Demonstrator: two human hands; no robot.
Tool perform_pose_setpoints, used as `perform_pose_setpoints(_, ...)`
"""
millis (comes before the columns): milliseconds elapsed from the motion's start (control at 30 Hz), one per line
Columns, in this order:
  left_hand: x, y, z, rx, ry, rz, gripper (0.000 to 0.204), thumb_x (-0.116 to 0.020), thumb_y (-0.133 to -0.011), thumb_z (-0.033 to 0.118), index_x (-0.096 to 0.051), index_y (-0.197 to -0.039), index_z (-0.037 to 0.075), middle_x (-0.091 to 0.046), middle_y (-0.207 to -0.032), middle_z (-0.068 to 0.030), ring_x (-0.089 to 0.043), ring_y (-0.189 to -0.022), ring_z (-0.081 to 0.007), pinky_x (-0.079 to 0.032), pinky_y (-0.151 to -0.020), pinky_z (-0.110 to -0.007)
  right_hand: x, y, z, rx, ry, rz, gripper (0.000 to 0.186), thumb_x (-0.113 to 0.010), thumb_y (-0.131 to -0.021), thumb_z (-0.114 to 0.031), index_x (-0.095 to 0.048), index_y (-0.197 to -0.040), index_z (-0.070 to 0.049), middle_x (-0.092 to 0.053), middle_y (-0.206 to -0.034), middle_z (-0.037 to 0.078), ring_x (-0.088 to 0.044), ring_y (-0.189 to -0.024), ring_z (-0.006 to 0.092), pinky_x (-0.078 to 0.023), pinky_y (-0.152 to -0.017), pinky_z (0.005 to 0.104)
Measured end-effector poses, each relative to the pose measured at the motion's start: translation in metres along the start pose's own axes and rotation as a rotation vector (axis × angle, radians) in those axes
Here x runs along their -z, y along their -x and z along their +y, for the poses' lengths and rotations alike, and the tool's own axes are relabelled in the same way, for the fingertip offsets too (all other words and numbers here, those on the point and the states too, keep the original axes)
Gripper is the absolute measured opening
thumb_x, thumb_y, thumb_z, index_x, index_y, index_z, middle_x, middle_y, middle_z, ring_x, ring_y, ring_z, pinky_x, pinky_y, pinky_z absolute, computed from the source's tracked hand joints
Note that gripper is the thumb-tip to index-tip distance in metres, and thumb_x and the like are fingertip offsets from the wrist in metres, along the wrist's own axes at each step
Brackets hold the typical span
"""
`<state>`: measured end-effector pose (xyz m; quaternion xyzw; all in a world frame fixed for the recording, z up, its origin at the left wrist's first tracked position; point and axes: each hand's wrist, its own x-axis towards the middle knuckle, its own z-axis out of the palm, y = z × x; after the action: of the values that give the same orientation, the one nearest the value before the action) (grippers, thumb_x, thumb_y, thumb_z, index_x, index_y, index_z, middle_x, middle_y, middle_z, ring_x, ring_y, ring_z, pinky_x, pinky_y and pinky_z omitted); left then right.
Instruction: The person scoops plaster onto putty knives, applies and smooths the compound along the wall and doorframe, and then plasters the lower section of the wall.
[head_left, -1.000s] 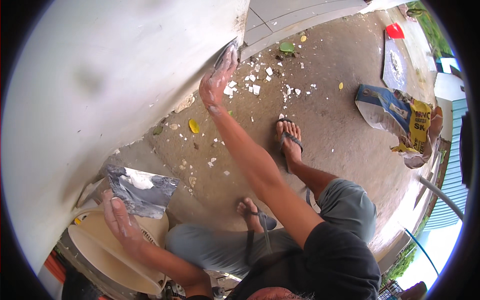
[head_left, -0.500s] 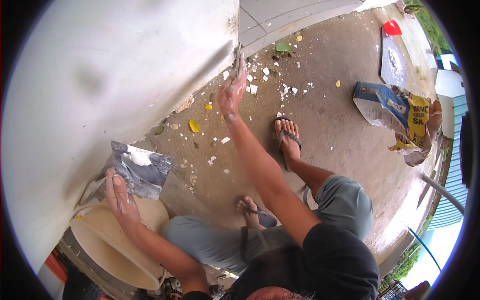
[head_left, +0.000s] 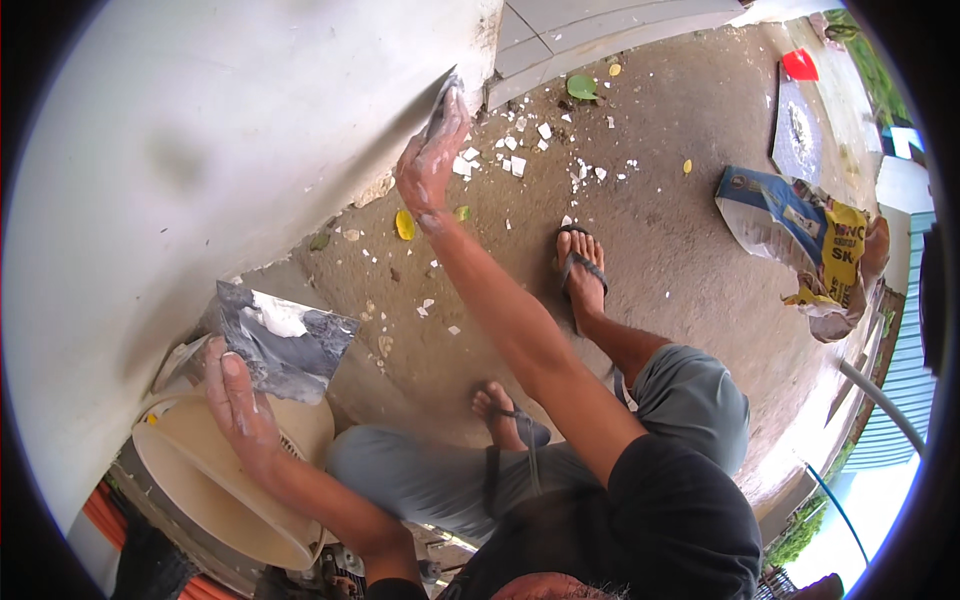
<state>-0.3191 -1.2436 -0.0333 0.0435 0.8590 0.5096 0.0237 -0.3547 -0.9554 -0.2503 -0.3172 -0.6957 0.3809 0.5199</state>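
My left hand [head_left: 238,405] grips a square grey plaster board [head_left: 300,365] by its near edge, thumb on top and fingers along the side. A lump of white putty [head_left: 280,318] lies on the board. My right hand [head_left: 432,165] is closed around a flat metal putty knife [head_left: 446,88], whose handle is hidden in the palm. The blade is at the lower part of the white wall [head_left: 250,140], near its corner; contact is hard to tell. Whitish smears cover the fingers and wrist of my right hand.
A cream bucket [head_left: 180,470] stands below my left forearm. White chips [head_left: 517,166] and leaves [head_left: 405,224] litter the concrete floor around my sandalled feet [head_left: 582,265]. To the right lie a torn paper sack [head_left: 800,235], a grey board [head_left: 797,125] and a red object [head_left: 800,65].
My right hand has moved left along the wall with the putty knife, away from the corner, and the blade has tilted. My left hand and the plaster board stay nearly in place.
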Motion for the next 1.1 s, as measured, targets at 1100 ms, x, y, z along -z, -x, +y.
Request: perform_pose_setpoints(1100, 0.010, 0.013, 0.012, 0.105, 0.147, -0.093, 0.049, -0.056, -0.100, 0.029, -0.052, -0.129, -0.010, -0.055, -0.128, -0.0162, -0.051, -0.114, -0.0203, -0.042, -0.097, -0.032, -0.027, -0.005, 0.018, -0.290, -0.011, -0.025, 0.078, -0.042, -0.082, 0.006, -0.005, -0.151, 0.008, -0.010, -0.147, 0.033, -0.019, -0.138, 0.0483, -0.018, -0.117, 0.0541)
